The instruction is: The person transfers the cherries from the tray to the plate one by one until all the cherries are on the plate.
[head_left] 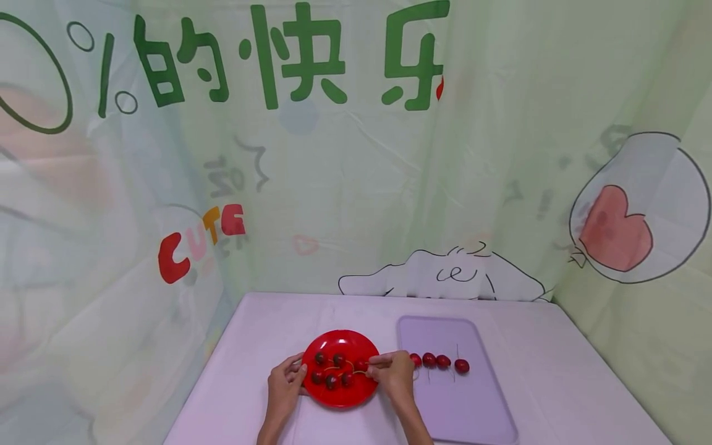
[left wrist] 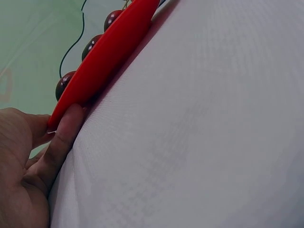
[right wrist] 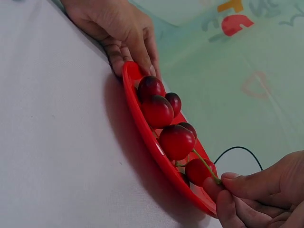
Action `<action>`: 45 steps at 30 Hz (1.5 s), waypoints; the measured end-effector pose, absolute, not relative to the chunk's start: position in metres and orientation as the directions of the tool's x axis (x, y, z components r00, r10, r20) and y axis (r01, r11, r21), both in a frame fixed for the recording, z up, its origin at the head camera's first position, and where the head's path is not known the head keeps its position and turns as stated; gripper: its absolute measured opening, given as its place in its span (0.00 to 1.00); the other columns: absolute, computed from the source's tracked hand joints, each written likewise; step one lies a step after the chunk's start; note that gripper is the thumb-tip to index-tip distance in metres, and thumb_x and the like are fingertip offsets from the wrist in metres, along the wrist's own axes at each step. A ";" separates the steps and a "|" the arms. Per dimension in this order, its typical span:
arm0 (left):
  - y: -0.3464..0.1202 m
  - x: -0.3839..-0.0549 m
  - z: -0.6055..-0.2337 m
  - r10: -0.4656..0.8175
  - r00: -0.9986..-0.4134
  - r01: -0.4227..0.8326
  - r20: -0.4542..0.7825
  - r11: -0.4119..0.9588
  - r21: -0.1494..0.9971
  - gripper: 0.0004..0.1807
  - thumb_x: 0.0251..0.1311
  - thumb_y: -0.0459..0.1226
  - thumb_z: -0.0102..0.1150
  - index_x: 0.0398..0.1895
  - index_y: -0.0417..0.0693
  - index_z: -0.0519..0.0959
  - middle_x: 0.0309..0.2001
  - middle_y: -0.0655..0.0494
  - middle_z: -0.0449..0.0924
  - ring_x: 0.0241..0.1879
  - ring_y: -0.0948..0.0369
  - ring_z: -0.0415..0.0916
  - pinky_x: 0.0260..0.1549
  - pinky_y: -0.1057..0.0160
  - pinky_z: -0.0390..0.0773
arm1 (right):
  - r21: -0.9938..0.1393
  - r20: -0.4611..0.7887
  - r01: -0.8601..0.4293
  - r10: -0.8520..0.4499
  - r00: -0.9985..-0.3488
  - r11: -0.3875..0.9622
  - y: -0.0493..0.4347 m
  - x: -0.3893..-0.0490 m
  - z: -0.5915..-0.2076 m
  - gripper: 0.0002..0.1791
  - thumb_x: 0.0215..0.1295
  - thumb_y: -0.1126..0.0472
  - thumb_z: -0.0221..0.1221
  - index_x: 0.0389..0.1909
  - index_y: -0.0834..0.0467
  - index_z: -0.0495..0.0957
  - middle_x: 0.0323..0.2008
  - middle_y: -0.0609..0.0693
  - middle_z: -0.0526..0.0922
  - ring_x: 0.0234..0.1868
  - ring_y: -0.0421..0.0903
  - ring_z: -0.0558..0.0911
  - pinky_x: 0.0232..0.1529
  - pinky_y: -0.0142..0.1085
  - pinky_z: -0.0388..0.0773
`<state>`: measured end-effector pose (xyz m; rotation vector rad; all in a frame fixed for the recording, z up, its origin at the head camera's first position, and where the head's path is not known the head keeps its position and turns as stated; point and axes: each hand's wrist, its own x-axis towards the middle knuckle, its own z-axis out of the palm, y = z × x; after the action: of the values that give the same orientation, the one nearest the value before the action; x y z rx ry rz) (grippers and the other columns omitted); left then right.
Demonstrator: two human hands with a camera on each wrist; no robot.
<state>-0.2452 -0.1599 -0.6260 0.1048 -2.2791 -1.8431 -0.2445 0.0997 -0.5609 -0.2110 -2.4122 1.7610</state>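
Observation:
A red plate (head_left: pixel 341 400) holds several dark red cherries (head_left: pixel 332 381) with green stems. My left hand (head_left: pixel 285 386) grips the plate's left rim, thumb on top and fingers beneath, as the left wrist view shows at the plate's edge (left wrist: pixel 102 66). Over the right rim, my right hand (head_left: pixel 396 374) pinches the tip of a cherry stem (right wrist: pixel 205 164) between thumb and finger. The cherry (right wrist: pixel 177 142) on that stem sits among the others within the plate's outline.
Right of the plate lies a lavender tray (head_left: pixel 467 408) with several cherries (head_left: pixel 443 362) in a row across it, partly behind my right hand. Both stand on a pale cloth-covered table (head_left: pixel 278 321). Printed curtains (head_left: pixel 356 185) close off the back and sides.

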 end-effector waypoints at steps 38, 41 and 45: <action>-0.158 -0.252 -0.632 -0.186 -0.971 0.101 0.150 0.245 0.964 0.19 0.75 0.28 0.64 0.67 0.38 0.83 0.52 0.36 0.89 0.32 0.65 0.88 0.25 0.65 0.90 | -0.869 0.211 -0.086 0.208 -0.955 0.488 0.105 -0.229 -0.545 0.11 0.53 0.77 0.77 0.38 0.72 0.91 0.29 0.62 0.92 0.31 0.51 0.92 0.36 0.43 0.94; -0.159 -0.253 -0.634 -0.191 -0.972 0.089 0.137 0.243 0.966 0.20 0.75 0.29 0.64 0.67 0.39 0.83 0.52 0.36 0.89 0.32 0.65 0.88 0.25 0.65 0.90 | -0.866 0.224 -0.099 0.203 -0.953 0.490 0.109 -0.229 -0.547 0.10 0.53 0.75 0.78 0.37 0.71 0.92 0.28 0.60 0.92 0.29 0.50 0.91 0.33 0.38 0.92; -0.161 -0.252 -0.636 -0.190 -0.974 0.079 0.126 0.238 0.968 0.20 0.76 0.28 0.63 0.68 0.38 0.82 0.53 0.36 0.89 0.33 0.63 0.88 0.25 0.64 0.90 | -0.879 0.185 -0.067 0.209 -0.960 0.472 0.115 -0.229 -0.546 0.10 0.55 0.73 0.78 0.38 0.70 0.92 0.28 0.58 0.92 0.29 0.47 0.89 0.31 0.33 0.89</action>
<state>-0.2519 -0.1612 -0.6358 0.1047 -2.2912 -1.8125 -0.2289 0.1146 -0.5462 -0.1215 -2.4552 1.4841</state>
